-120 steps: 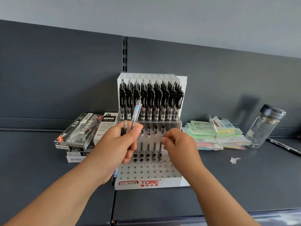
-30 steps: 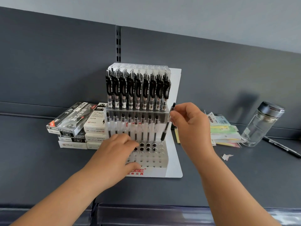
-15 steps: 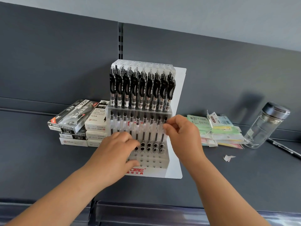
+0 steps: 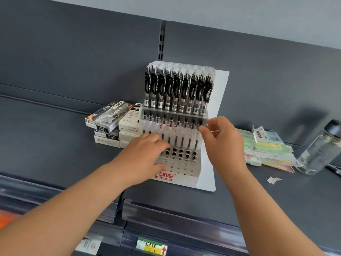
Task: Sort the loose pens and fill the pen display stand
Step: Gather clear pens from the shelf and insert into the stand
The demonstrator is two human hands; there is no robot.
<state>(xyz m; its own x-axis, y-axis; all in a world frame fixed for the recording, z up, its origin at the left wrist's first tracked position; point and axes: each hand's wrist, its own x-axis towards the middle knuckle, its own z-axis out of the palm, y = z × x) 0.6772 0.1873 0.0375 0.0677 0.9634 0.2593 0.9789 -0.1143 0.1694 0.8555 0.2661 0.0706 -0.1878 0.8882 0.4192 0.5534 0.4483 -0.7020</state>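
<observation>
A clear tiered pen display stand (image 4: 191, 174) with red lettering stands on the dark shelf. Its back tier holds a full row of black-clipped pens (image 4: 177, 89). The middle tier holds a row of clear-barrelled pens (image 4: 175, 130). My right hand (image 4: 223, 143) is at the right end of that row, with thumb and forefinger pinching the top of the rightmost pen (image 4: 197, 143), which stands in its hole. My left hand (image 4: 144, 159) rests on the stand's lower front tier, fingers lying over the holes and hiding the left part.
Stacked pen boxes (image 4: 108, 115) lie left of the stand. To the right lie a pile of coloured paper packs (image 4: 271, 150), a glass jar with a dark lid (image 4: 319, 152), a paper scrap (image 4: 274, 180) and a loose black pen (image 4: 334, 169). The shelf's front rail (image 4: 184, 217) carries a price tag (image 4: 151, 246).
My right hand brought one pen down from beside the stand into the rightmost hole of the middle row. My left hand, which held pens four seconds ago, now rests on the stand.
</observation>
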